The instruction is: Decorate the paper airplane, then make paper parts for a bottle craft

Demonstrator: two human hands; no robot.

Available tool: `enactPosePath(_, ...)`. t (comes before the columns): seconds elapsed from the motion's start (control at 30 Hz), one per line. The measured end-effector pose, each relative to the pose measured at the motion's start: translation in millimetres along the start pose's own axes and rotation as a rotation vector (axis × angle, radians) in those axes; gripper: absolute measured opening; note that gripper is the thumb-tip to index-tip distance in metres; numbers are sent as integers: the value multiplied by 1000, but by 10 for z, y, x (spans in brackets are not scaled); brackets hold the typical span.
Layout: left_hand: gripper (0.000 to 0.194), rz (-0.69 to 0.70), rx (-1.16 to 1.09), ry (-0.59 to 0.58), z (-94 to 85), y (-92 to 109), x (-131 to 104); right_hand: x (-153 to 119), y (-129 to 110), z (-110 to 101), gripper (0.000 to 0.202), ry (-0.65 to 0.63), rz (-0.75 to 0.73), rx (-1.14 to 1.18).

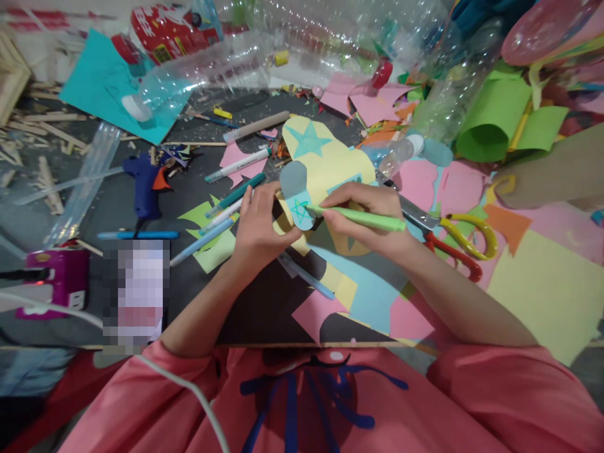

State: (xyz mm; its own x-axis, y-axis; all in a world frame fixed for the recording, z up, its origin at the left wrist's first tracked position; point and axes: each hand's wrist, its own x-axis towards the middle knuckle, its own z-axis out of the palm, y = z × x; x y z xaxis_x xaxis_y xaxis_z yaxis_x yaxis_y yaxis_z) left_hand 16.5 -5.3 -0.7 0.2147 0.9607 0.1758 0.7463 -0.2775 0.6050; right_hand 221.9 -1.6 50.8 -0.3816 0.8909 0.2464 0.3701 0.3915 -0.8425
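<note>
In the head view my right hand [365, 214] grips a light green marker [370, 219], its tip on a small light blue paper piece [303, 217] that bears a green star outline. My left hand [262, 223] pinches the left and lower edge of this piece between thumb and fingers. A grey-blue round part [293, 180] adjoins the piece at the top. Behind both hands lies a yellow paper shape [330, 154] with a teal star [309, 139] on it. Several teal, white and blue markers [236, 196] lie just left of my left hand.
Scissors [465, 239] with yellow and red handles lie right of my right forearm. At the left are a blue glue gun [145, 189], a blurred phone [141, 289] and a purple power box [59, 283]. Plastic bottles [202, 72] line the back. A green paper roll [493, 116] stands back right.
</note>
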Motion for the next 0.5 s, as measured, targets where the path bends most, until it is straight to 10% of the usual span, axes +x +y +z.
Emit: enactPosePath(0.5,59,54,50,28,6,-25,-9,16,-2,1,19,23,-65,-9)
